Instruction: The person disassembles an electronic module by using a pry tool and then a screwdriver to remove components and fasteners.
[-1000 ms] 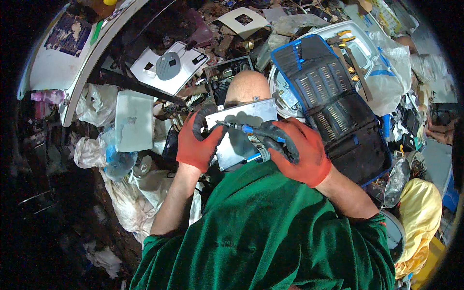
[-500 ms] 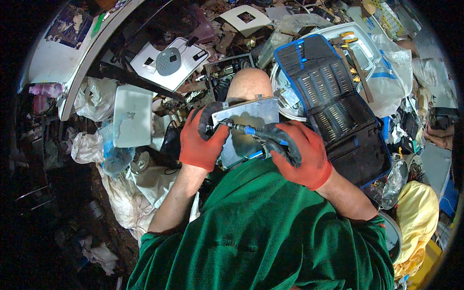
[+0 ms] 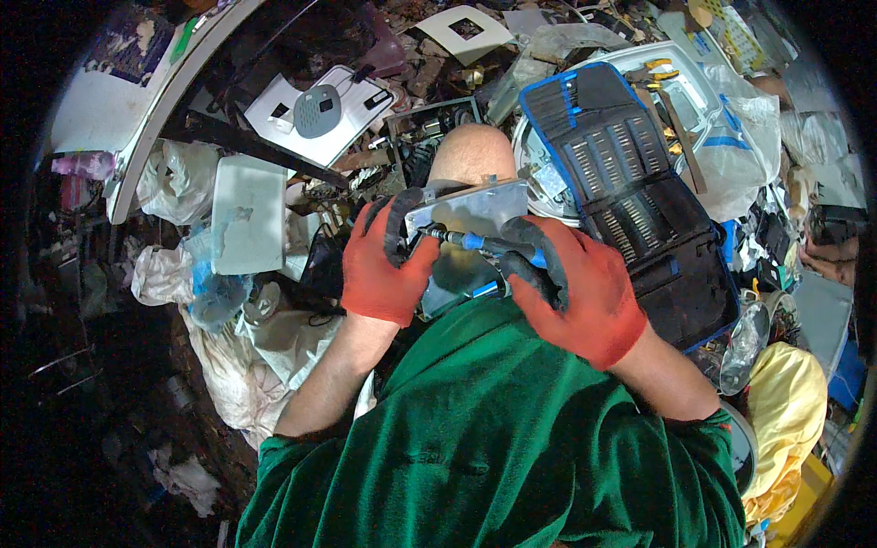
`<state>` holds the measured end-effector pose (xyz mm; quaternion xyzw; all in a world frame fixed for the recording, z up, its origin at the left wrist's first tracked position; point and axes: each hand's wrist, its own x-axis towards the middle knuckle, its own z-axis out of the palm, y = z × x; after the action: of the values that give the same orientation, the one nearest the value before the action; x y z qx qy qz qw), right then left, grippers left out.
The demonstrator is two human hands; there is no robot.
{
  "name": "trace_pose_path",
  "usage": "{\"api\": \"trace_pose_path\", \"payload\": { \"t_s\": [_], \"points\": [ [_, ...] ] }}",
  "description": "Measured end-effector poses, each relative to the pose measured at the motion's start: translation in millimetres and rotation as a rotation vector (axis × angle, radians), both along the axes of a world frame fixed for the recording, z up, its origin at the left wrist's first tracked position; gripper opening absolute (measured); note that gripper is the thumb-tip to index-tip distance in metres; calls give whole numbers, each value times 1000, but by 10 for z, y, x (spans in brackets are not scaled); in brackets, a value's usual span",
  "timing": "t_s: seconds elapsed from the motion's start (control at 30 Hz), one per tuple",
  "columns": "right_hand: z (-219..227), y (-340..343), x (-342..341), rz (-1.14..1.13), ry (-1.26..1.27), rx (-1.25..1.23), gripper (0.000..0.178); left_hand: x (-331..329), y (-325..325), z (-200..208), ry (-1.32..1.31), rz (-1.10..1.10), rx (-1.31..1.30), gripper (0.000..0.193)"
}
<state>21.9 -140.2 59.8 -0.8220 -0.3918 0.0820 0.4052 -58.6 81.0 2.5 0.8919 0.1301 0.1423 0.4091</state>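
A flat silver metal case (image 3: 493,203) rests by my bare knee, its face tilted up toward me. My left hand (image 3: 379,274), in a red work glove with dark fingers, is closed on the case's left edge. Its thumb lies beside the tip of a screwdriver (image 3: 472,241) with a blue and black handle. My right hand (image 3: 585,297), gloved alike, curls round the rear of that handle, thumb below and fingers above. The screwdriver's tip meets the case near its left side; the exact contact point is too small to make out.
An unfolded black bit pouch (image 3: 653,265) with blue trim and rows of bits lies at my right. Behind it sits a white tray (image 3: 676,59) with yellow-handled pliers. A white panel (image 3: 248,215) and plastic bags (image 3: 178,183) are at left. Mixed scrap surrounds me.
My right hand has shifted slightly right and down, and its thumb and fingers are a little further apart on the handle. The screwdriver stays at nearly the same place on the case.
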Motion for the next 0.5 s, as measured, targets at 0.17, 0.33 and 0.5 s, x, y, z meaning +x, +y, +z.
{"api": "trace_pose_path", "payload": {
  "t_s": [0.17,0.33,0.5],
  "points": [
    [287,63,-97,-15,51,-290,41,-23,-64,31,35,24,165,50],
    [181,51,-43,163,-279,-123,36,-33,-113,61,68,76,81,52],
    [63,43,145,288,-406,35,34,-25,-103,55,6,50,92,53]
  ]
}}
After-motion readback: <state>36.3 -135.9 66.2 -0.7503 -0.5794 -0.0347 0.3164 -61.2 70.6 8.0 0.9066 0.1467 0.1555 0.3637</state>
